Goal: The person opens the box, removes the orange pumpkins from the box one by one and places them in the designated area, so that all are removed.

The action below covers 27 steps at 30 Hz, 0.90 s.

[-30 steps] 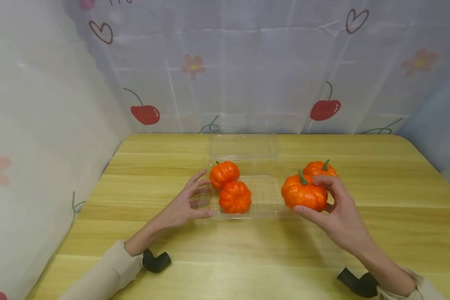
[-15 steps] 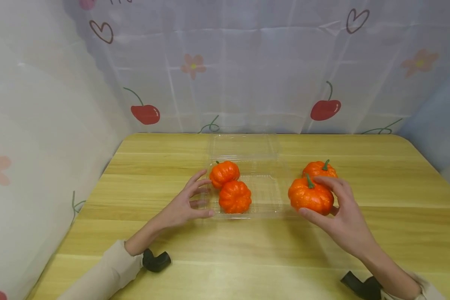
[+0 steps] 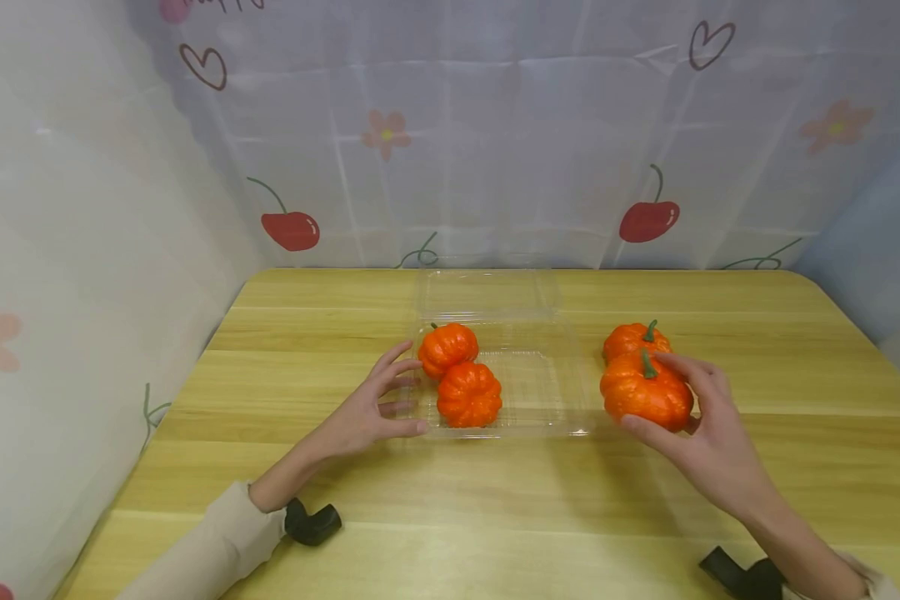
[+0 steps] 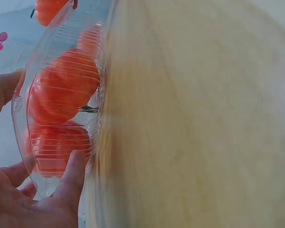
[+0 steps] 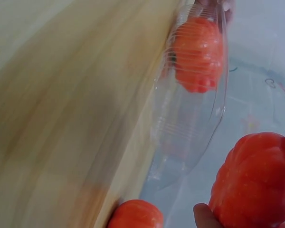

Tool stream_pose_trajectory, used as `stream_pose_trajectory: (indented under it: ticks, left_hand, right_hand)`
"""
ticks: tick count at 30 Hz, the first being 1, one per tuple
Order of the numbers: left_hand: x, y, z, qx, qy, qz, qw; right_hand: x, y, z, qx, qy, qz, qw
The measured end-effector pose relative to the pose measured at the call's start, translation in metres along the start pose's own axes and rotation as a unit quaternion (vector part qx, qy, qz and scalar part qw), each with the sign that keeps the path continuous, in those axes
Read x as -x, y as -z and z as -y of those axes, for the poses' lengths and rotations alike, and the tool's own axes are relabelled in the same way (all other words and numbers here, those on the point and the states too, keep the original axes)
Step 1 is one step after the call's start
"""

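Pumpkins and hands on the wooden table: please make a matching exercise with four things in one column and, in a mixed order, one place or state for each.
Things:
1. right hand
2. left hand
3. far right pumpkin
4. clear tray

Places or states:
A. stands alone on the table, behind the gripped pumpkin
B. holds two pumpkins in its left part
C. grips a pumpkin right of the tray
D. fingers spread at the tray's left edge

Pairs: 1-C, 2-D, 3-A, 4-B
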<state>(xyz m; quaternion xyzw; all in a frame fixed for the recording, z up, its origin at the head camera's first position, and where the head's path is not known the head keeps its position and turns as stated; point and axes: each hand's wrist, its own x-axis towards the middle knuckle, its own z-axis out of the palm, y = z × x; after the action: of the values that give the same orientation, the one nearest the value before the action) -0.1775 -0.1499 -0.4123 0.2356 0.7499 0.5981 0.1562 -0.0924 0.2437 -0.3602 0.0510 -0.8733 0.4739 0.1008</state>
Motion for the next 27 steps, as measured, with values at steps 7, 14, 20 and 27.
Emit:
stream_pose_trajectory:
  ticks: [7,14,20,27]
  left_hand:
    - [-0.001,0.000,0.000,0.001,0.003,0.000,1.0000]
    - [-0.001,0.001,0.000,0.001,0.001,0.002,1.0000]
    - [-0.001,0.001,0.000,0.002,-0.001,0.003,1.0000]
    - [0.000,0.000,0.000,0.001,0.002,0.002,1.0000]
  right_hand:
    - [0.004,0.008,-0.010,-0.001,0.012,-0.013,1.000]
    - [0.004,0.015,-0.017,0.018,0.001,-0.016,1.000]
    - [0.001,0.021,-0.020,0.023,-0.006,-0.019,1.000]
    - [0.001,0.030,-0.028,0.048,-0.015,-0.025,0.998]
